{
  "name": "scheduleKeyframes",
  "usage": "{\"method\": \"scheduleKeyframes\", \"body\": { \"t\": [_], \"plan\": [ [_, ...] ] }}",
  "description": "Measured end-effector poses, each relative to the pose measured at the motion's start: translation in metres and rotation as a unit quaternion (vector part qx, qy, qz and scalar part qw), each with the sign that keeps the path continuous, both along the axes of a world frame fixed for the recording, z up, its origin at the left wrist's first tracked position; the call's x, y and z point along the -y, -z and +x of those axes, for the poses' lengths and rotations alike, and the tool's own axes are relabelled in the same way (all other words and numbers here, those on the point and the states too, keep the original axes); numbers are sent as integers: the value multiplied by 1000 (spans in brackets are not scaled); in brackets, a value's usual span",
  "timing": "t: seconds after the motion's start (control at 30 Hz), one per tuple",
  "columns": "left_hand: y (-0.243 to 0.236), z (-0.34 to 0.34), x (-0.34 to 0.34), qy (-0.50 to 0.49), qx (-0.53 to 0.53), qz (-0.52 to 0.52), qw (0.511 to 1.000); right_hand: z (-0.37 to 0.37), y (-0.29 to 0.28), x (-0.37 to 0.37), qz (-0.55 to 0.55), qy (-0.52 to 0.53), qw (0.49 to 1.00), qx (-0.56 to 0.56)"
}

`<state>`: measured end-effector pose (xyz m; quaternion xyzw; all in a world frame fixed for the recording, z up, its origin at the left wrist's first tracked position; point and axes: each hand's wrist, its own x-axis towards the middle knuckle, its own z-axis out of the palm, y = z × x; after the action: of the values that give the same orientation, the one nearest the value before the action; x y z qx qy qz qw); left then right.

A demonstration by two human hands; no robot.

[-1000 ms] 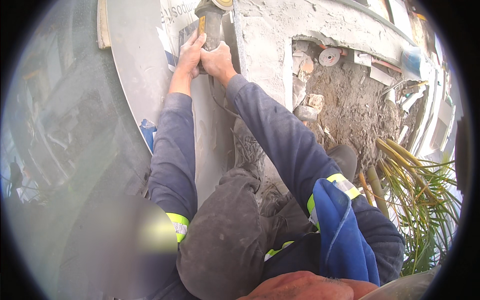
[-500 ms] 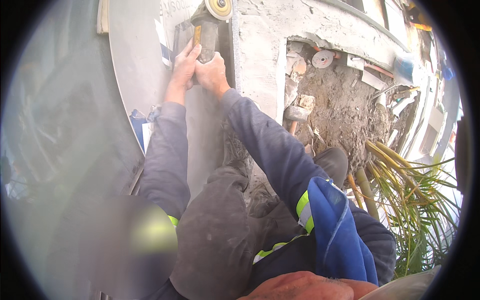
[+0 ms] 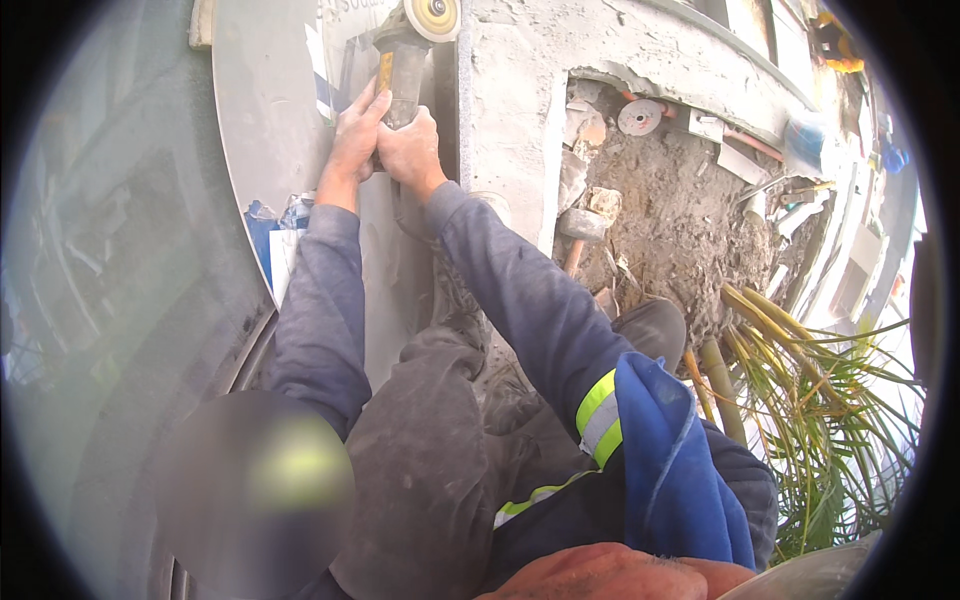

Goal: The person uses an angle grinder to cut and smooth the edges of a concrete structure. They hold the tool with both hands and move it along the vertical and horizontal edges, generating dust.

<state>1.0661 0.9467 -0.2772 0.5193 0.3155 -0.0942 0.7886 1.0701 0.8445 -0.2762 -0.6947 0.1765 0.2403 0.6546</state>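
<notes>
Grey slab: at the far left you had the pale curved-edged slab (image 3: 265, 130) lying flat, a blue and white label peeling at its near edge; keeping your knees off it left the cut line free.
Left hand: your left hand (image 3: 352, 140) wrapped the tool body from the left, fingers (image 3: 362, 108) curled shut around the housing. A grip that far forward gave you steering, so your elbow wanted to stay tucked close.
Angle grinder: the angle grinder (image 3: 402, 70) sat near the top of the view, between both hands, nose pointing away from you, its yellowish disc (image 3: 437, 17) standing on edge at the seam between slab and wall.
Right hand: your right hand (image 3: 410, 155) clamped the rear of the grinder, fingers pressed tight around it; whether a thumb covered the switch could not be told.
Seam: the disc looked best served by light, even pressure along the dark joint (image 3: 447, 120), letting the wheel do the work.
Rendered wall: the rough grey wall (image 3: 520, 110) lay just right of the disc; tilting toward it risked a snag.
Rubble: a spare disc (image 3: 640, 117) and a hammer (image 3: 582, 235) lay in the dirt well to the right, clear of your arms.
</notes>
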Motion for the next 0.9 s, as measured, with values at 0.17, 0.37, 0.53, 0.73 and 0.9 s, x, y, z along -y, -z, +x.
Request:
{"method": "scheduleKeyframes", "body": {
  "t": [0.17,0.37,0.53,0.73,0.9],
  "plan": [
    [1,-1,-1,5,-9,14,1000,0,-3,1,-16,-14,1000,-4],
    [2,13,-2,6,-6,56,998,13,3,-2,1,-7,1000,-18],
    [17,22,-8,13,23,31,999,22,10,-6,-39,8,999,37],
    [16,31,-6,26,23,21,999,30,10,-2,4,1,1000,-5],
    [11,39,-9,30,25,21,999,37,12,-7,-25,3,1000,14]
  ]
}}
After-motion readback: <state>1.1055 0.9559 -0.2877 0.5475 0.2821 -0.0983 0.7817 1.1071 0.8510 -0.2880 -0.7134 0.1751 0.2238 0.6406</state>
